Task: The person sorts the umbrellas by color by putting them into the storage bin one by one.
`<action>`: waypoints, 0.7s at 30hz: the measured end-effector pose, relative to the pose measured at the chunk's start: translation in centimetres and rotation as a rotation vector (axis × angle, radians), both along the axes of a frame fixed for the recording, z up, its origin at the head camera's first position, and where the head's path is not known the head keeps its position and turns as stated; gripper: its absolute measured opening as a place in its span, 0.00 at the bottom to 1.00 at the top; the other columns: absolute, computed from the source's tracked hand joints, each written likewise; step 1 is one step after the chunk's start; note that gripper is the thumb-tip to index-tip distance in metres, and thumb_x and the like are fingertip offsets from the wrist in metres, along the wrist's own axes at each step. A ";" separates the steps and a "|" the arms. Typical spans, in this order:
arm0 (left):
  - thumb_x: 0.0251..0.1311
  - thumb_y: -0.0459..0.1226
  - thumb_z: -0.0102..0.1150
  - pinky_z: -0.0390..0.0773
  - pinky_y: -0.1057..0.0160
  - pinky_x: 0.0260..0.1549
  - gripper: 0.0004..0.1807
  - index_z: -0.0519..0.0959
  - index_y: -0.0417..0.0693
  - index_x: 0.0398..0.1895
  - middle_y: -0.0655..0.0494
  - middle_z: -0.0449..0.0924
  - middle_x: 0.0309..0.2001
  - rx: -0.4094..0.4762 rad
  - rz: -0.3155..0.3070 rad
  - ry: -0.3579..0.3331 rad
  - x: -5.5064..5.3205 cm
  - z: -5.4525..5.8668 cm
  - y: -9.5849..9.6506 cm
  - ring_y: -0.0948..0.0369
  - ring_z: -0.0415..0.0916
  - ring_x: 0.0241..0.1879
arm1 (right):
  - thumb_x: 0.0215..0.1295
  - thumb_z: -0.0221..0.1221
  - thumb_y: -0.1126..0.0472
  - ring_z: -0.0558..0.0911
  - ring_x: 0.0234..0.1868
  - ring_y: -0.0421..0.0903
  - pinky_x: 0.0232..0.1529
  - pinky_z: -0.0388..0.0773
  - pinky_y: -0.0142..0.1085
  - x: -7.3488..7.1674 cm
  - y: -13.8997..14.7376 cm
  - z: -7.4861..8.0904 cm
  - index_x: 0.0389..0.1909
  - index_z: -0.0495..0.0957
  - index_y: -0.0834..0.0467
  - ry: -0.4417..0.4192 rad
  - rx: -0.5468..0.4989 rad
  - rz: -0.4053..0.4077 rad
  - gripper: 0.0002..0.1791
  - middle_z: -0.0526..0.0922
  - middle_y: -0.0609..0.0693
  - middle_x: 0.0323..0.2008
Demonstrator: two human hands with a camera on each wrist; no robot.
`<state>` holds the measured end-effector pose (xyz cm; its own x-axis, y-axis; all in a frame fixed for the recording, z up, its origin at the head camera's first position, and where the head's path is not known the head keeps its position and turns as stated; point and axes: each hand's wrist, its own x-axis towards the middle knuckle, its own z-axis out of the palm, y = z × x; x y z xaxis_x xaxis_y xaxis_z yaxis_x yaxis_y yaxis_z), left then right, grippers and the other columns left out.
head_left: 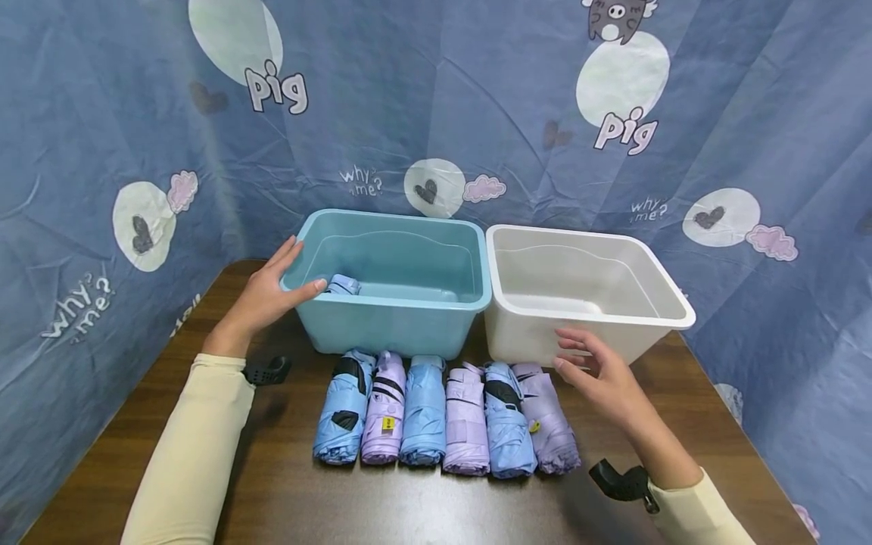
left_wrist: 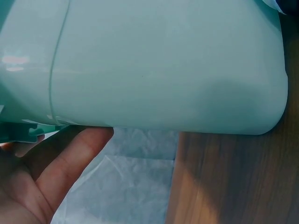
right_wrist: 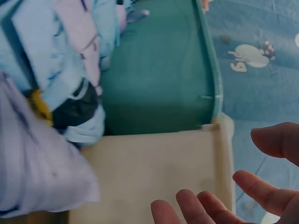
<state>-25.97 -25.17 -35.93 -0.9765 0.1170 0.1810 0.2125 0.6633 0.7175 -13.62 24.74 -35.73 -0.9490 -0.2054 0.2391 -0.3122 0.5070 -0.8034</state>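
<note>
My left hand (head_left: 262,299) rests at the left front corner of a teal plastic bin (head_left: 391,325), its fingers fairly straight along the side and the thumb over the rim. Inside that bin, near the thumb, shows the end of a blue folded umbrella (head_left: 343,284). In the left wrist view, fingers (left_wrist: 77,161) lie against the bin's outer wall. In front of a white bin (head_left: 531,333), my right hand (head_left: 602,378) hovers empty with its fingers spread and loosely bent. Left of it lies a purple folded umbrella (head_left: 550,424), last in a row.
Several more folded umbrellas, blue ones such as this one (head_left: 424,412) and purple ones such as this one (head_left: 466,424), lie side by side before the bins. All stand on a dark wooden table (head_left: 409,515), with a blue printed cloth (head_left: 436,91) hanging behind.
</note>
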 end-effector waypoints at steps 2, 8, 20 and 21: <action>0.57 0.59 0.60 0.47 0.30 0.62 0.52 0.43 0.59 0.78 0.63 0.33 0.78 0.000 -0.002 -0.003 0.0 0.0 0.0 0.46 0.34 0.75 | 0.67 0.59 0.63 0.78 0.54 0.64 0.45 0.77 0.32 0.1 0.1 -0.6 0.64 0.69 0.62 -0.014 -0.001 -0.001 0.25 0.74 0.68 0.56; 0.57 0.59 0.60 0.47 0.30 0.62 0.51 0.43 0.58 0.78 0.63 0.33 0.77 -0.008 -0.010 -0.011 0.1 -0.1 0.1 0.46 0.34 0.75 | 0.66 0.60 0.64 0.78 0.54 0.65 0.45 0.76 0.30 0.5 0.5 -2.1 0.63 0.69 0.64 -0.059 -0.018 -0.008 0.25 0.74 0.69 0.56; 0.57 0.59 0.60 0.47 0.29 0.62 0.51 0.43 0.60 0.78 0.64 0.33 0.77 -0.006 -0.005 -0.009 -0.1 0.1 0.0 0.46 0.33 0.75 | 0.65 0.61 0.60 0.77 0.55 0.66 0.48 0.78 0.51 0.4 0.9 -4.4 0.63 0.69 0.61 -0.158 0.021 -0.055 0.27 0.72 0.70 0.57; 0.57 0.59 0.60 0.46 0.29 0.62 0.51 0.44 0.60 0.78 0.64 0.33 0.77 -0.005 -0.005 -0.005 -0.1 0.1 0.0 0.46 0.33 0.75 | 0.65 0.61 0.60 0.77 0.55 0.66 0.48 0.78 0.51 0.3 0.9 -4.5 0.63 0.69 0.61 -0.164 0.021 -0.054 0.27 0.72 0.70 0.57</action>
